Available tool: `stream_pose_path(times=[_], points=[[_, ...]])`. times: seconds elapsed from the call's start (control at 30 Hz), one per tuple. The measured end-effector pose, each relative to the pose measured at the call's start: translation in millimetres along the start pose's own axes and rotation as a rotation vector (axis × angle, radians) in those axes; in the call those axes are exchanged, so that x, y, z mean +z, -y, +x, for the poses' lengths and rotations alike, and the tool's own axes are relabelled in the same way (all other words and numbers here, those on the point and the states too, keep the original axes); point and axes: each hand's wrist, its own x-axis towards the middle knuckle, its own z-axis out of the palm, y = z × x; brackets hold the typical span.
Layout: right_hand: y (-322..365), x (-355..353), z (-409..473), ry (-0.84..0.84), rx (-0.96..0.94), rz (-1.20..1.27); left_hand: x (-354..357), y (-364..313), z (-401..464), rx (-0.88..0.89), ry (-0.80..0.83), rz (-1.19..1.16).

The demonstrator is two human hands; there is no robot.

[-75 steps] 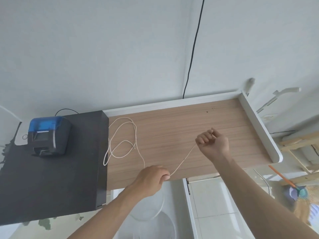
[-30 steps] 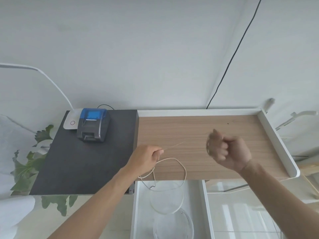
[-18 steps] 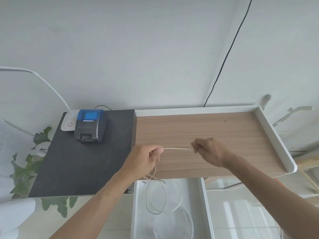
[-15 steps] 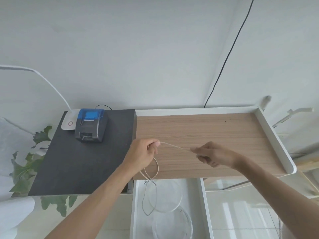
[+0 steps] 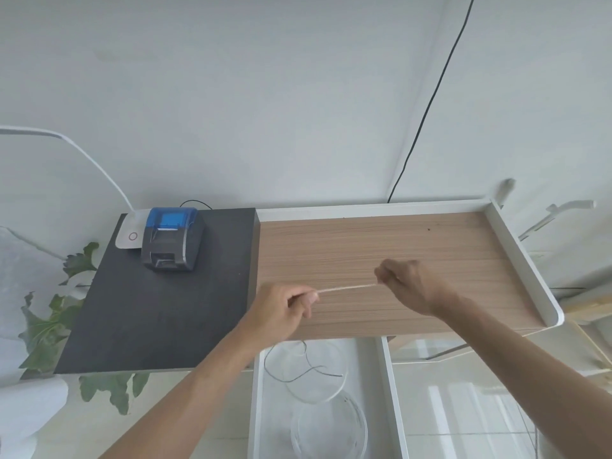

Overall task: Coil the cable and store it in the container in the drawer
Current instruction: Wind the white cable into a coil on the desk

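A thin pale cable (image 5: 347, 288) is stretched taut over the wooden desk (image 5: 381, 240) between my two hands. My left hand (image 5: 281, 308) pinches it at the left, and my right hand (image 5: 409, 283) is closed on its other part. The cable's loose end (image 5: 308, 369) hangs below my left hand over the open white drawer (image 5: 390, 385). Two clear round containers lie in the drawer, one (image 5: 337, 385) nearer the desk and one (image 5: 331, 432) closer to me.
A blue and grey label printer (image 5: 170, 240) stands on the black cabinet top (image 5: 149, 309) at left, with a white lamp base (image 5: 127, 235) behind it. A green plant (image 5: 49, 326) sits at far left. A black wire (image 5: 430, 97) runs down the wall.
The cable lay in loops on the desk; it has since been gathered into my hands. Over the last second my hands drew apart and now hold a short stretch taut; the hanging end is shorter.
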Motion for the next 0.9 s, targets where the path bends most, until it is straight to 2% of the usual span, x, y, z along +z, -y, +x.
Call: stream_pose_path(times=[0.07,0.1,0.17,0.2,0.27,0.3,0.33,0.37,0.43,0.5,0.53,0.6,0.67,0.73,0.8,0.83,0.9], points=[[12.6,-9.4,-6.8,0.23,0.1,0.129,-9.5,5.4,13.6,-0.032,-0.099,0.022],[18.9,-13.6,-9.4,0.339,0.159,0.344,-10.3,8.1,20.0,-0.053,-0.123,0.042],[31.4,-24.1,-12.7,0.499,0.209,0.986,-5.5,14.3,28.8,-0.09,-0.137,0.075],[36.9,-28.3,-12.2,0.51,0.204,1.332,-1.3,16.9,30.3,-0.109,-0.131,0.084],[41.0,-25.6,-3.5,0.344,0.185,1.906,8.0,20.9,29.1,-0.141,-0.08,0.089],[41.2,-21.9,3.8,0.176,0.208,2.071,12.5,22.0,26.4,-0.153,-0.036,0.081],[38.9,-16.6,12.8,-0.024,0.24,2.132,16.3,21.4,22.2,-0.153,0.015,0.073],[37.0,-12.2,21.3,-0.209,0.263,2.105,19.1,18.4,16.8,-0.142,0.071,0.075],[34.8,-1.8,34.9,-0.469,0.289,1.871,22.9,10.8,4.5,-0.1,0.172,0.093],[32.1,10.8,42.9,-0.571,0.327,1.494,22.9,1.3,-5.1,-0.066,0.247,0.089],[30.6,17.1,43.3,-0.55,0.299,1.267,21.0,-5.9,-8.5,-0.049,0.276,0.077],[29.6,26.7,37.1,-0.397,0.137,0.764,11.2,-19.7,-10.9,-0.011,0.29,0.034],[30.8,29.8,24.1,-0.162,-0.041,0.35,-7.7,-27.8,-6.5,0.021,0.214,0.003],[36.9,27.0,9.7,0.02,-0.105,0.114,-28.9,-24.4,3.3,0.01,0.07,0.013],[52.2,17.3,0.3,0.146,-0.065,0.105,-42.3,-13.3,15.4,-0.027,-0.04,0.031],[60.1,12.8,-1.6,0.206,-0.009,0.26,-43.2,-7.2,21.3,-0.051,-0.066,0.034],[70.7,3.7,-1.6,0.281,0.139,0.843,-38.2,1.1,30.0,-0.094,-0.09,0.025]])
